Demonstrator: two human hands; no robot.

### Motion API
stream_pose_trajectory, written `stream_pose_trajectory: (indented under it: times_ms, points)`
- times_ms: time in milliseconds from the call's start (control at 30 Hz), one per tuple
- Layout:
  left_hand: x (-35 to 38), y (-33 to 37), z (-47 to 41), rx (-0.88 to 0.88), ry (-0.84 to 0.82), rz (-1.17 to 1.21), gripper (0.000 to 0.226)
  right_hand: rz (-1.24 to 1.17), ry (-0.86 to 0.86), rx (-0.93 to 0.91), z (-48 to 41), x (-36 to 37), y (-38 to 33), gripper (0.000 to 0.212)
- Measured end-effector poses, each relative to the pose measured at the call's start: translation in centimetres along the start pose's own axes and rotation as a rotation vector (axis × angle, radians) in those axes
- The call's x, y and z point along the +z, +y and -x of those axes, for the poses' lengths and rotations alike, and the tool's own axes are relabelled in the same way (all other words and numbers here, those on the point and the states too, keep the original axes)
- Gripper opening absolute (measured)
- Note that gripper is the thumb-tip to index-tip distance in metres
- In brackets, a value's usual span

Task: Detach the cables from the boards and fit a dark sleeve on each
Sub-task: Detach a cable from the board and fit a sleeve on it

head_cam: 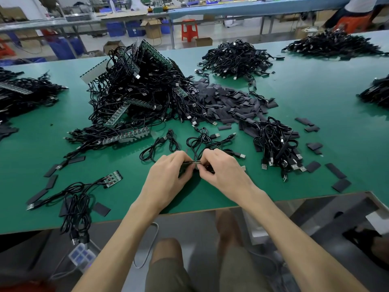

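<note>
Board strip (189, 162), cables (203, 134) still attached: near the bench (315, 85) front edge, centre. Left hand (168, 173) grips its left end, fingers curled; right hand (223, 169) pinches its right end. Dark sleeves (227, 102): heaped mid-bench, beyond.

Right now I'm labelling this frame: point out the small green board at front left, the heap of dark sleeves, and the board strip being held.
small green board (113, 178): head view, its green face.
heap of dark sleeves (231, 102): head view, heap's middle.
board strip (190, 162): head view, exposed top edge.
</note>
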State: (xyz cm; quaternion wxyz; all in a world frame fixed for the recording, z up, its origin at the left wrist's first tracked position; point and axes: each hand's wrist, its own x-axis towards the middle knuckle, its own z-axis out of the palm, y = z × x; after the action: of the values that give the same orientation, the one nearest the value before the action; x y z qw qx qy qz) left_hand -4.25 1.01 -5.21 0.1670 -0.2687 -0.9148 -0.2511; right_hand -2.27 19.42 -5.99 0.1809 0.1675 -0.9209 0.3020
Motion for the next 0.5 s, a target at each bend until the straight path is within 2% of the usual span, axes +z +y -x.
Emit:
stream_pose_trajectory:
  times_ms: [333, 500]
  points:
    - [1.4, 1.1, -1.0, -0.128, 0.089, 0.038, 0.014, -0.039, 0.012, 0.017, 0.1, 0.2, 0.1, 0.016]
    - [2.0, 1.2, -1.4, -0.107, 0.139, 0.009, 0.009, -0.053, 0.062, 0.138, -0.3, 0.2, 0.5, 0.015]
